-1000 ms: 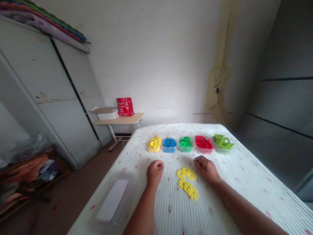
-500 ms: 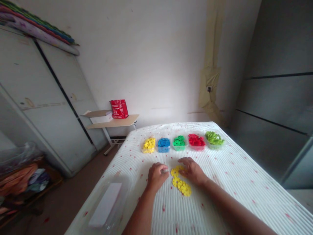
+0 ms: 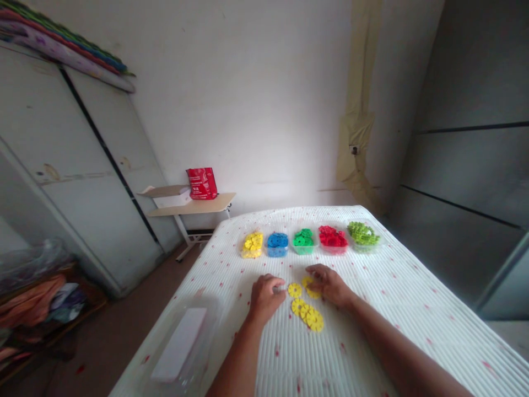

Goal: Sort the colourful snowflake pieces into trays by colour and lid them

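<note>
A short chain of flat yellow plastic discs [image 3: 309, 315] lies on the white ribbed bed cover [image 3: 405, 309] in front of me. My left hand [image 3: 264, 296] is curled, its fingertips pinching the edge of a single yellow disc [image 3: 294, 290] that sits slightly apart from the chain's far end. My right hand [image 3: 330, 284] rests on the cover with fingers bent over the yellow discs [image 3: 311, 288] at the chain's far end, gripping them. Both forearms reach in from the bottom edge.
Five clear tubs stand in a row beyond my hands: yellow [image 3: 252, 245], blue [image 3: 276, 244], green [image 3: 303, 241], red [image 3: 332, 239], light green [image 3: 362, 235]. A clear lidded box [image 3: 182, 344] lies at the near left edge. A side table with a red bag [image 3: 201, 183] stands by the wardrobe.
Both hands moved inward from either side onto the chain's far end. One yellow disc now sits apart from the chain at my left fingertips.
</note>
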### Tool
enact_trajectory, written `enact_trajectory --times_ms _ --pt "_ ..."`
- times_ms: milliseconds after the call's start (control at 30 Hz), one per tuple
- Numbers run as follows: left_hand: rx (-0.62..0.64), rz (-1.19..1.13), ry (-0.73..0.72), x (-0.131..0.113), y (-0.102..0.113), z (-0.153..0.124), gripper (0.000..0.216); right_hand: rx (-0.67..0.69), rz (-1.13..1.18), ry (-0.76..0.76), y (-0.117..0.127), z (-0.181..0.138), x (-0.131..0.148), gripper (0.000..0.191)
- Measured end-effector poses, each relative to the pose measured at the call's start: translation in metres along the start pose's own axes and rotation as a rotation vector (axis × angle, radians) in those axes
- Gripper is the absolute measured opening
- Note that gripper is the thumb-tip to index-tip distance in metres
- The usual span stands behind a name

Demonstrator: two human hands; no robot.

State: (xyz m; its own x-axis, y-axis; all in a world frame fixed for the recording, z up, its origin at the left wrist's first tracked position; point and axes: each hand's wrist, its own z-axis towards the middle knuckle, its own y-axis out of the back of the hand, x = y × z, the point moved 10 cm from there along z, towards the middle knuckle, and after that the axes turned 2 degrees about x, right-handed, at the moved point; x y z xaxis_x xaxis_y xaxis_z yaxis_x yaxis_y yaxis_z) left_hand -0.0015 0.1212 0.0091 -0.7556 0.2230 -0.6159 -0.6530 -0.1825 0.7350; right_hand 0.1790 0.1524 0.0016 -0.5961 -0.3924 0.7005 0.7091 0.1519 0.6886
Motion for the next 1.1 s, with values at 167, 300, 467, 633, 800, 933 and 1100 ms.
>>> enact_trajectory --times_ms 167,300,467,633,800,933,1100 --pt "0.002 0.027 -0.030 -0.006 -0.002 -0.001 0.024 0.011 -0.174 0.100 -0.009 0.002 0.016 0.031" --pt "0.017 0.087 -0.027 -0.011 -0.006 -0.002 0.027 -0.002 -0.177 0.085 -0.006 0.002 0.013 0.033" --pt "0.056 0.229 -0.059 -0.026 -0.015 -0.005 0.034 0.045 -0.088 0.111 -0.004 -0.002 0.015 0.034" --pt "0.086 0.319 -0.042 -0.034 -0.022 -0.006 0.030 0.045 -0.083 0.136 -0.003 -0.004 0.019 0.037" --pt "0.078 0.309 -0.029 -0.031 -0.023 -0.005 0.028 0.047 -0.058 0.119 -0.002 -0.005 0.014 0.039" --pt "0.038 0.295 -0.011 -0.025 -0.020 -0.004 0.021 0.034 -0.026 0.086 0.002 -0.006 0.006 0.039" --pt "-0.056 0.154 0.017 -0.015 -0.014 -0.002 0.017 0.005 -0.089 0.096 -0.001 -0.009 0.012 0.036"
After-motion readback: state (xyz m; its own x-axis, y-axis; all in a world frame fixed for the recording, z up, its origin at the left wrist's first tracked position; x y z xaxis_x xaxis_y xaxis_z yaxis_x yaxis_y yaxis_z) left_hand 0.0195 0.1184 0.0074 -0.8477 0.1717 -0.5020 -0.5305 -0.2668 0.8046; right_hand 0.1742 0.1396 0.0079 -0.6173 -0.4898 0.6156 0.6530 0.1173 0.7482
